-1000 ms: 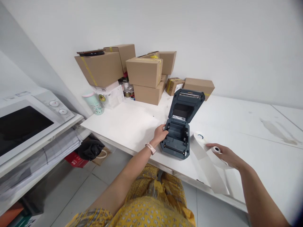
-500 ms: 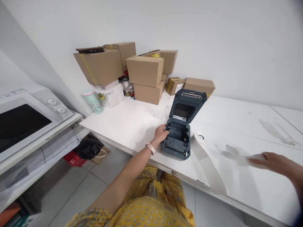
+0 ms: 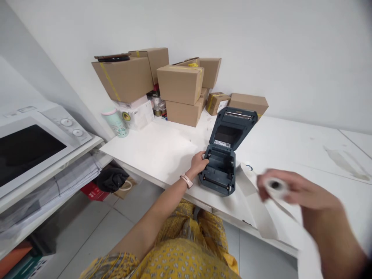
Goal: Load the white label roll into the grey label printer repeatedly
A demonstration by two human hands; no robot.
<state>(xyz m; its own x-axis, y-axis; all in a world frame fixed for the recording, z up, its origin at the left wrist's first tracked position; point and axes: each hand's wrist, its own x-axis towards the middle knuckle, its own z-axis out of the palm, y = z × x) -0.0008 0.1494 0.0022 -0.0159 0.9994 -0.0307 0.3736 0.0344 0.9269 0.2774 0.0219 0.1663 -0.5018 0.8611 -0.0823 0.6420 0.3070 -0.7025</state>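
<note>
A dark grey label printer (image 3: 222, 155) stands open on the white table (image 3: 162, 151), its lid tilted back. My left hand (image 3: 199, 162) rests on the printer's left side, fingers curled against it. My right hand (image 3: 293, 190), blurred by motion, is lifted above the table to the right of the printer and is closed round a small white paper roll (image 3: 274, 185). A long strip of white paper (image 3: 255, 205) trails from the roll over the table's front edge. Another small white roll (image 3: 247, 167) lies just right of the printer.
Several cardboard boxes (image 3: 180, 83) are stacked at the back against the wall, with a pale green tumbler (image 3: 114, 122) beside them. A white microwave (image 3: 35, 143) sits on a shelf at the left, over stacked papers (image 3: 72, 178). Bags (image 3: 112, 180) lie under the table.
My right hand swung out to the right with the paper, then came back towards the printer, raised and holding the roll. The left hand stayed on the printer.
</note>
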